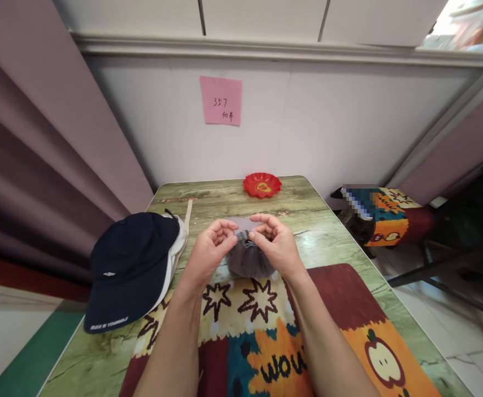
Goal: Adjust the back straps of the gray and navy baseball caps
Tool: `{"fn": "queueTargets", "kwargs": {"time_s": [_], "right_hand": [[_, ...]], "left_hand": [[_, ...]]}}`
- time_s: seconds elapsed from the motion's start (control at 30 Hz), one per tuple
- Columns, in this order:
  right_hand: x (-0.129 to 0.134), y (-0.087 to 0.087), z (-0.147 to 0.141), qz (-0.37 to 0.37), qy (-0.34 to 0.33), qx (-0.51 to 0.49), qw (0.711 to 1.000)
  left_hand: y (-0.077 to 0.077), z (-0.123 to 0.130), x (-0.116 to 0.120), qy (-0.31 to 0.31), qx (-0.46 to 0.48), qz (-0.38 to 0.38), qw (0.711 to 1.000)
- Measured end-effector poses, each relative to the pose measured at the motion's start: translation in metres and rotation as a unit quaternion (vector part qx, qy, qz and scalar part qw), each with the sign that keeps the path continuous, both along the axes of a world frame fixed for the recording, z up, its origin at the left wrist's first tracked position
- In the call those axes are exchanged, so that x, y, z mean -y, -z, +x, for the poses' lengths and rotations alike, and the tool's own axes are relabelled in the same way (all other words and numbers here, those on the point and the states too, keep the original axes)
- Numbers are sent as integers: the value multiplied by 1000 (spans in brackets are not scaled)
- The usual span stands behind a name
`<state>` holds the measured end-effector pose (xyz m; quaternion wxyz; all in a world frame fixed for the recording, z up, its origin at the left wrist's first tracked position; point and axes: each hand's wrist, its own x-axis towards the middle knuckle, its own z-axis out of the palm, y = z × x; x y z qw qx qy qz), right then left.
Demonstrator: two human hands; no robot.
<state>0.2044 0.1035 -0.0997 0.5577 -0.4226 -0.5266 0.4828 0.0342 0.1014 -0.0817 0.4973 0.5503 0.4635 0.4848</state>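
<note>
Over the middle of the table, my left hand (214, 248) pinches the upper left edge of a dark grey gathered cloth item (252, 263) between thumb and fingers. On the other side, my right hand (275, 245) is closed the same way on its upper right edge. The cloth bulges out below my thumbs, with a narrow strap or band across its top. A paler grey part shows behind, between my fingertips. Its exact kind is unclear, since my fingers cover part of it.
Navy and white caps (132, 264) lie stacked at the left. A red scalloped dish (262, 185) sits near the far edge. A colourful patterned mat (262, 342) covers the near tabletop. On the wall is a pink note (220, 101). A stool with a patterned cover (390, 215) stands right.
</note>
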Motion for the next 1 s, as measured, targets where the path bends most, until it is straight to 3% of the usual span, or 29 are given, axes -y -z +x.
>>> {"fn": "queueTargets", "kwargs": {"time_s": [0.13, 0.4, 0.63, 0.83, 1.0], "right_hand": [[0, -2, 5, 5, -23, 7, 1000], [-4, -1, 34, 10, -130, 143, 981], [-3, -4, 30, 32, -107, 192, 975], [-3, -4, 30, 39, -92, 203, 974], [-3, -4, 56, 31, -182, 216, 959]], "left_hand": [[-1, 2, 1, 28, -78, 6, 997], [11, -9, -5, 97, -40, -60, 993], [13, -7, -6, 112, -41, -65, 991], [8, -10, -6, 114, -85, 10, 990], [3, -31, -9, 99, -211, 59, 971]]}}
